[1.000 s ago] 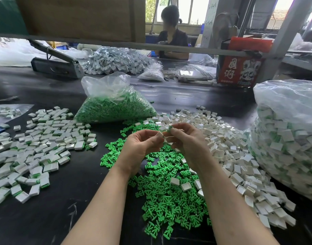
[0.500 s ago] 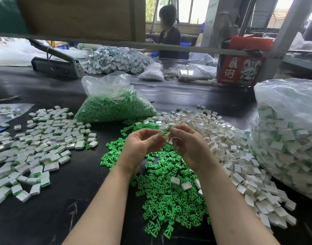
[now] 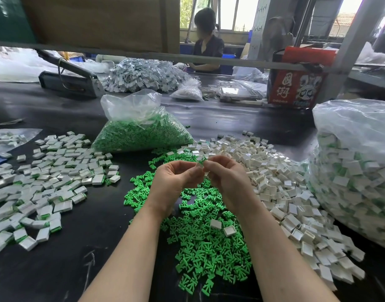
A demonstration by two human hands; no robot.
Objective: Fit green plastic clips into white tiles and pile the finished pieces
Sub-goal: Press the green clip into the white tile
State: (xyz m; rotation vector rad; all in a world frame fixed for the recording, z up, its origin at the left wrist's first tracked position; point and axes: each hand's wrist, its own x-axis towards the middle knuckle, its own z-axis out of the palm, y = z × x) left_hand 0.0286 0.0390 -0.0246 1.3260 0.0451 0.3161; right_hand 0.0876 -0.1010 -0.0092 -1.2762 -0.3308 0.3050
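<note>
White tile (image 3: 200, 160) mostly hidden between both hands' pinching fingers (image 3: 195, 171).

Single head-worn view, looking forward and down, close over black table (image 3: 56, 269)

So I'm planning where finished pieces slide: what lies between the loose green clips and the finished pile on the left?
Head view: bare black tabletop separates the green clips from the finished pile.

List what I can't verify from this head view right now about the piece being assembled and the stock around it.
- Piece between the left hand and right hand: fingertips cover it; clip seating unreadable.
- Big bag at right: cut off by the frame edge; film blurs contents.
- Finished pile: runs off the left edge.
- Green clips: forearms hide part.
</note>
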